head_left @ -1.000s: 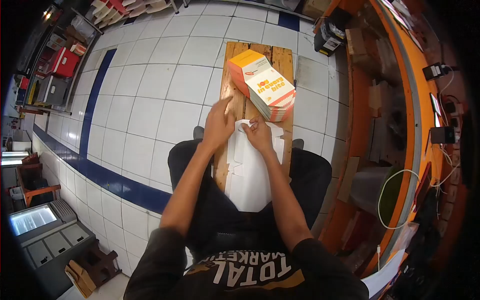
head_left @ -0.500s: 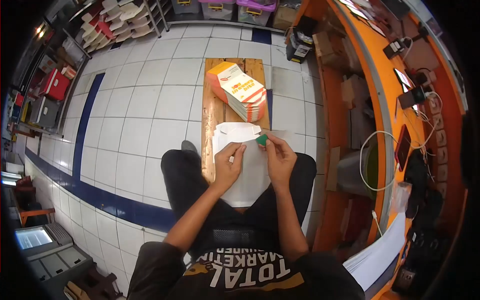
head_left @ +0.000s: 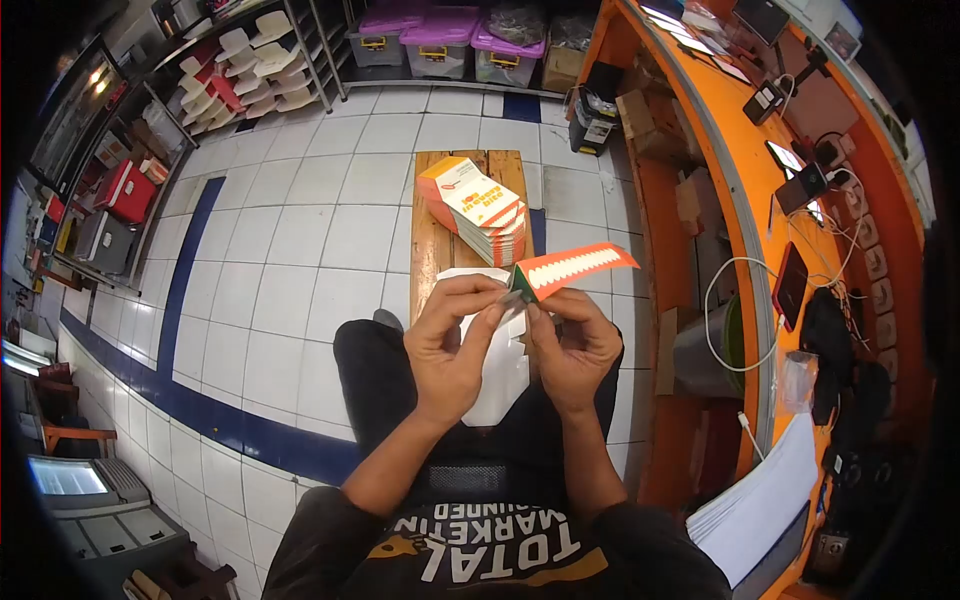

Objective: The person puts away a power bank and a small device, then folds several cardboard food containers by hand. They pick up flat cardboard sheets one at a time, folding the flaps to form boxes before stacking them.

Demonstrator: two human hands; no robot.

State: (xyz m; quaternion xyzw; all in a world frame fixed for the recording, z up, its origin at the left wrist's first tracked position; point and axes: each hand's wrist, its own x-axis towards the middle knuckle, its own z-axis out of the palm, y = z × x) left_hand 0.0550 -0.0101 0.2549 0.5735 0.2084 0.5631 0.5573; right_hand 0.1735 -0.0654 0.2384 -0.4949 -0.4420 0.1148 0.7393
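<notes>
Holding a white-patterned orange card (head_left: 588,266) are both hands (head_left: 447,352) (head_left: 576,348).

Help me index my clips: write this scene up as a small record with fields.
left hand: pinching near the piece's green end
right hand: pinching the same end from the other side
held: orange piece with a white pattern
below hands: white card
support: wooden bench
beyond hands: stack of printed cartons, on the bench
floor: white tiles with blue bands
</notes>
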